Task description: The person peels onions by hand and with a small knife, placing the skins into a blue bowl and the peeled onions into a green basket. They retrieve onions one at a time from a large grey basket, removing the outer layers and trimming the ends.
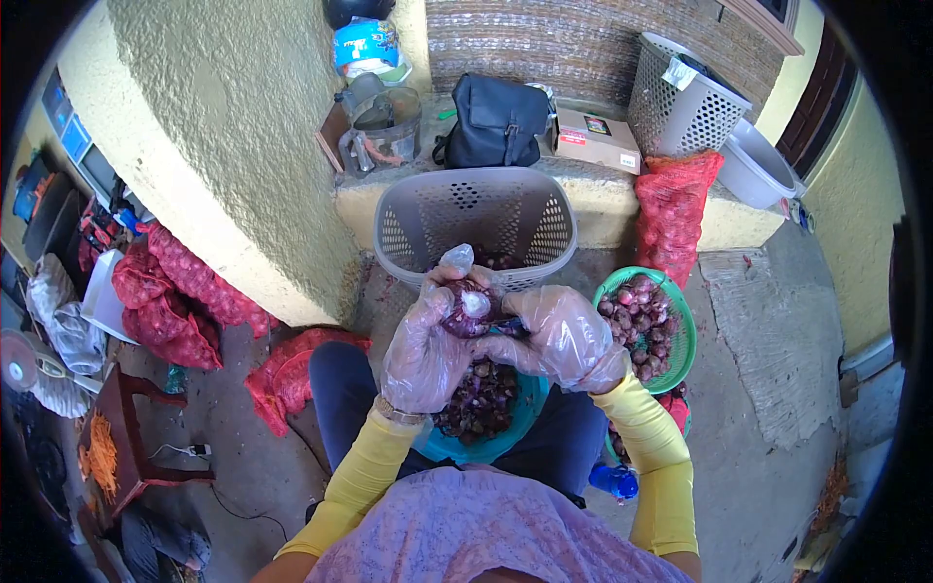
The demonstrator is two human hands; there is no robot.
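Two gloved hands meet over the person's lap, working one red onion (466, 309). The left hand (425, 350) wraps its fingers around the bulb and holds it firmly. The right hand (559, 335) presses in from the side with fingers curled at the onion's skin; whether it grips a small blade I cannot tell. Directly below both hands sits a teal bowl (515, 420) of dark peelings and onions, and just beyond the fingertips stands a grey plastic basket (476, 219). To the right of the right hand is a green basket (680, 335) of onions. To peel well, I judge a steady left-hand grip and short pulls over the bowl matter most.
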